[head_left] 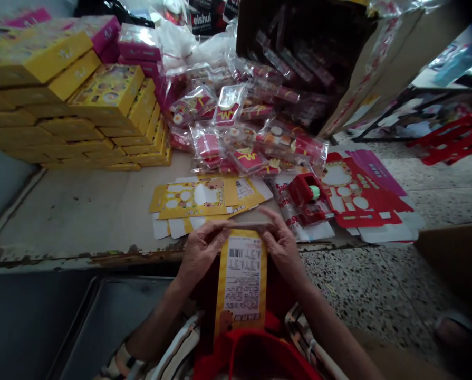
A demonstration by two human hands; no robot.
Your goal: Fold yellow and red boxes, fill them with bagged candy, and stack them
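Both my hands hold one yellow carton (242,279) upright over my lap, its white label with a barcode facing me. My left hand (201,249) grips its upper left edge, and my right hand (280,244) grips its upper right edge with fingers folded over the top. Just beyond, on the table, lies a small pile of flat yellow carton blanks (204,199). To the right lie flat red carton blanks (356,196) and a red toy piece with a green part (309,192).
Stacks of finished yellow boxes (101,100) fill the table's back left, with pink boxes (138,45) behind. Several clear bags of red toy sets (243,132) spill from a big cardboard box (338,63). The worn table edge (81,258) runs in front; speckled floor (378,285) at right.
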